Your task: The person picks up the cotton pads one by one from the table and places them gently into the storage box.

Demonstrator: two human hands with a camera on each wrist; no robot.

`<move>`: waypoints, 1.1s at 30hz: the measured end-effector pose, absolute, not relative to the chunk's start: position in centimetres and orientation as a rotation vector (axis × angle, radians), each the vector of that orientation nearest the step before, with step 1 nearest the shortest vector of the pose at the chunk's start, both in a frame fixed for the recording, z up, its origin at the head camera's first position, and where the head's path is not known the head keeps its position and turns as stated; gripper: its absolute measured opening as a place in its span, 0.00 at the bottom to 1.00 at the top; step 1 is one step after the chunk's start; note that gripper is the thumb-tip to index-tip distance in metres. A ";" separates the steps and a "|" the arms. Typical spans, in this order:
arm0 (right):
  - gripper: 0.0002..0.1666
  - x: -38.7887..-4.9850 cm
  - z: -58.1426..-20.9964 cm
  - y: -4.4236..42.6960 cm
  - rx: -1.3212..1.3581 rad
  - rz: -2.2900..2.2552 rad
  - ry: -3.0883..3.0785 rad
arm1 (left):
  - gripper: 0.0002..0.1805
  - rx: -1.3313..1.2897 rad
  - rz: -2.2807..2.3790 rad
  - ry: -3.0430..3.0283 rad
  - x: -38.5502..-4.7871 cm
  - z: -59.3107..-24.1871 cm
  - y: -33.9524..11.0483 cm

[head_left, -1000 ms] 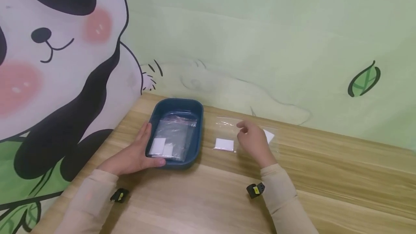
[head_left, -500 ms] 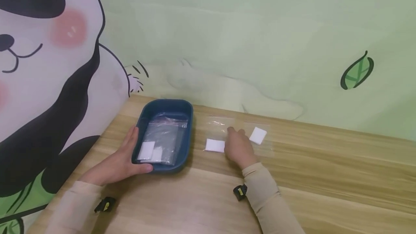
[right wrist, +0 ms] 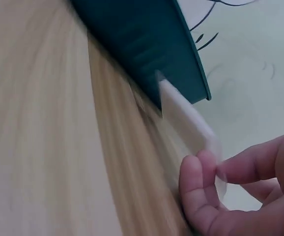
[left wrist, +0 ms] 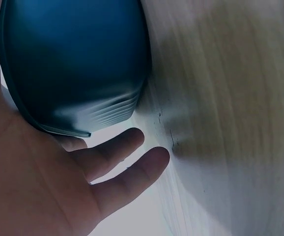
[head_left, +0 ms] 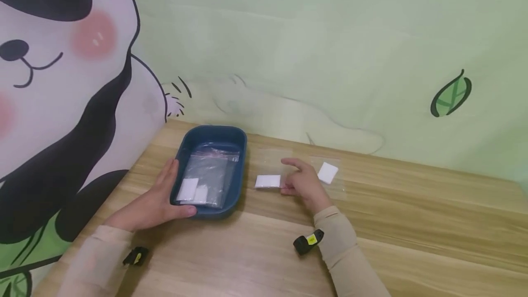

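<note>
A dark blue tray (head_left: 241, 182) stands on the table, with clear plastic zip bags (head_left: 212, 173) holding white cards inside. My left hand (head_left: 150, 207) lies along its left side, fingers straight against the outer wall and thumb along the near rim. In the left wrist view, two fingers stretch out beside the tray wall. To the right, my right hand (head_left: 305, 184) pinches the right edge of a clear zip bag with a white card (head_left: 268, 181), slightly raised off the table. The right wrist view shows its thumb and fingertips on that bag's edge.
Another clear zip bag with a white card (head_left: 327, 173) lies on the table just right of my right hand. Behind the wooden table (head_left: 412, 223) rises a green wall covering (head_left: 330, 58) with a panda drawing.
My right hand has moved from the gap between the two bags to the left bag's edge and now pinches it, lifting it a little. My left hand stays on the tray.
</note>
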State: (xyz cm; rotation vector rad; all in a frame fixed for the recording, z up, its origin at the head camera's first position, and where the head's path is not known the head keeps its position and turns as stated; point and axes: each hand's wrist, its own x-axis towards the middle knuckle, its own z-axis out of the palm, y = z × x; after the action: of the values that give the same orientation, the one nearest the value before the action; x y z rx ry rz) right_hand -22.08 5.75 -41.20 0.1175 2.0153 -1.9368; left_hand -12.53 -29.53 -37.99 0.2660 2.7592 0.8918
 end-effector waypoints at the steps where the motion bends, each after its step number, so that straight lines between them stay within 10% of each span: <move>1: 0.36 -22.1 -41.2 5.8 0.132 -1.980 1.938 | 0.73 0.265 0.890 2.761 -12.6 -37.9 -29.5; 16: 0.21 -21.0 -41.2 5.0 -0.022 -1.746 2.191 | 0.72 0.288 0.902 2.772 -13.1 -38.0 -29.2; 24: 0.38 -21.0 -41.4 5.0 -0.047 -1.743 2.236 | 0.72 0.262 0.884 2.772 -13.0 -37.9 -29.1; 33: 0.35 -20.7 -39.5 5.8 -0.116 -1.777 2.283 | 0.73 0.269 0.893 2.776 -12.8 -38.0 -29.4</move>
State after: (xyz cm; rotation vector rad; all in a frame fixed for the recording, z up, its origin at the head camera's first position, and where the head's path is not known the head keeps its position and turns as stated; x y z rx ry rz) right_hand -20.74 5.79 -39.52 -0.1157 2.2834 -1.7775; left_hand -12.82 -29.37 -38.03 0.2693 2.7762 0.8933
